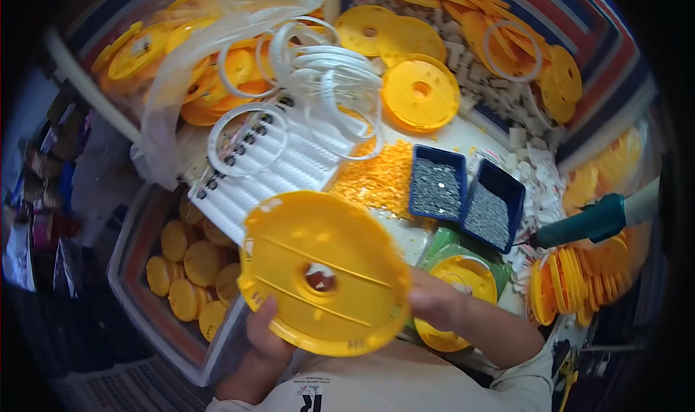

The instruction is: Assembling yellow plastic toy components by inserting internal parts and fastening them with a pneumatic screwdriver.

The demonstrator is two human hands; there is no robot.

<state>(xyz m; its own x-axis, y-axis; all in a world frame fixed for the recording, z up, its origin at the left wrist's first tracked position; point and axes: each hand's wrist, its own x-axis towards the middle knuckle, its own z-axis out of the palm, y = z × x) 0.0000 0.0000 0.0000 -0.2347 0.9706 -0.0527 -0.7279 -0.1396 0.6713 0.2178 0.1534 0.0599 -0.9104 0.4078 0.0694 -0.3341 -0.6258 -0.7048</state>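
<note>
Tilted up in front of my body is a large round yellow plastic disc point(289, 245) with a hole in its centre and two raised ridges across its face. My left hand point(268, 337) grips its lower left rim, the thumb showing on the face. On the opposite side my right hand point(436, 298) holds the right rim, its fingertips partly hidden and a little blurred. Beneath my right forearm another yellow disc point(436, 337) lies by a green fixture point(443, 240). Close by are two dark blue trays, the left tray point(433, 215) and the right tray point(499, 177), holding small metal screws.
A teal power screwdriver point(590, 224) reaches in from the right. Small yellow pieces point(373, 180) lie beside a white ridged tray point(286, 155). White rings point(337, 61) are heaped behind. Stacked yellow discs point(421, 90) stand farther back. At left, a bin point(134, 227) holds round yellow parts.
</note>
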